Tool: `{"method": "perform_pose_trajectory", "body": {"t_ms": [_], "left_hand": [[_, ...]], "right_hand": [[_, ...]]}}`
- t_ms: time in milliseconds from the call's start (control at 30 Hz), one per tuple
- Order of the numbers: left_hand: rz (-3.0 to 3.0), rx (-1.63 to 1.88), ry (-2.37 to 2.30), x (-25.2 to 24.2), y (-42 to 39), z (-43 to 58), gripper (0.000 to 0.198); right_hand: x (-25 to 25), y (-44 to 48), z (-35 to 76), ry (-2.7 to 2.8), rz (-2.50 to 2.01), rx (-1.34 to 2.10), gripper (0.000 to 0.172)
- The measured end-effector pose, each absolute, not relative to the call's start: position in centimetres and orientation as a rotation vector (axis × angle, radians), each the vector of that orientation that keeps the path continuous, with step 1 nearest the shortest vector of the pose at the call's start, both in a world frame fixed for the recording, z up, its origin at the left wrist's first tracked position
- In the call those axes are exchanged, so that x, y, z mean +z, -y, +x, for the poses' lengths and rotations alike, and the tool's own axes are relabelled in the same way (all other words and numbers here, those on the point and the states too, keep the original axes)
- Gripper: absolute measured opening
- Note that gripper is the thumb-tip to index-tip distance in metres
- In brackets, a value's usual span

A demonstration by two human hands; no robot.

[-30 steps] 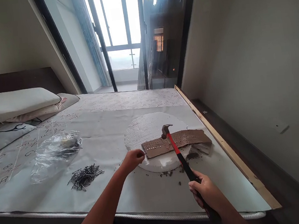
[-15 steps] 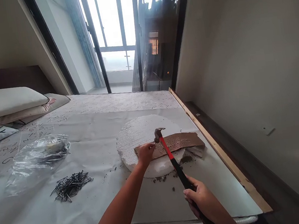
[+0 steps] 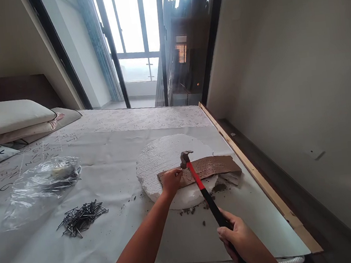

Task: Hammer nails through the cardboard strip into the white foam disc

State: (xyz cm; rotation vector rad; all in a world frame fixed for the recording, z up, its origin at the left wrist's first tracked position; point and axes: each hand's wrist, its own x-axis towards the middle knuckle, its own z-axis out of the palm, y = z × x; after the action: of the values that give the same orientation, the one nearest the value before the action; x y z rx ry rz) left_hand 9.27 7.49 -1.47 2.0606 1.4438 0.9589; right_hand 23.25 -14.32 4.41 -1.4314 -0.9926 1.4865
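My right hand (image 3: 234, 233) grips the black handle of a claw hammer (image 3: 196, 176) with a red neck. The steel head is up at the fingertips of my left hand (image 3: 171, 181). Those fingers are pinched on a small nail (image 3: 181, 170), mostly hidden by the fingers and hammer head. Under my left hand lies a brown board (image 3: 212, 166), its surface dotted with holes and specks. It rests across a round white foam slab (image 3: 154, 164), and its right end reaches past the slab's edge.
To the left lies a pile of loose nails (image 3: 82, 217), with a clear plastic bag (image 3: 45, 181) behind it. Dark crumbs (image 3: 188, 211) are scattered by the slab. A wooden strip (image 3: 257, 174) runs along the bed's right edge. Pillows (image 3: 10, 117) lie at the far left.
Both hands and the hammer hold nearly the same place. The hammer head sits marginally lower and further left, and the whole view has shifted slightly.
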Motion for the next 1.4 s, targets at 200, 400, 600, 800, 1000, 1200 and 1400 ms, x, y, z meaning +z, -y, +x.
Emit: {"method": "perform_pose_trajectory", "body": {"t_ms": [200, 400, 600, 800, 1000, 1200, 1400], "left_hand": [[2.12, 0.91, -1.465, -1.7, -7.5, 9.4, 0.019], [2.137, 0.939, -1.448, -1.8, -7.4, 9.4, 0.022], [2.142, 0.954, -1.468, -2.3, -7.4, 9.4, 0.02], [2.132, 0.982, -1.448, -2.5, -7.5, 9.3, 0.022], [2.118, 0.945, -1.467, -2.5, -7.5, 9.3, 0.02], [2.126, 0.93, -1.474, -2.3, -7.5, 9.2, 0.018], [2.126, 0.929, -1.466, -2.4, -7.5, 9.2, 0.018]], "right_hand": [[4.6, 14.8, 23.1, 1.0, -1.473, 1.486, 0.072], [5.4, 15.3, 23.2, 1.055, -1.563, 1.447, 0.075], [6.1, 15.4, 22.7, 1.065, -1.568, 1.493, 0.079], [5.2, 15.2, 23.2, 1.032, -1.548, 1.499, 0.076], [5.0, 15.5, 23.5, 1.008, -1.524, 1.448, 0.074], [5.0, 15.2, 23.4, 1.012, -1.542, 1.529, 0.076], [4.9, 15.4, 23.4, 1.042, -1.592, 1.427, 0.074]]}}
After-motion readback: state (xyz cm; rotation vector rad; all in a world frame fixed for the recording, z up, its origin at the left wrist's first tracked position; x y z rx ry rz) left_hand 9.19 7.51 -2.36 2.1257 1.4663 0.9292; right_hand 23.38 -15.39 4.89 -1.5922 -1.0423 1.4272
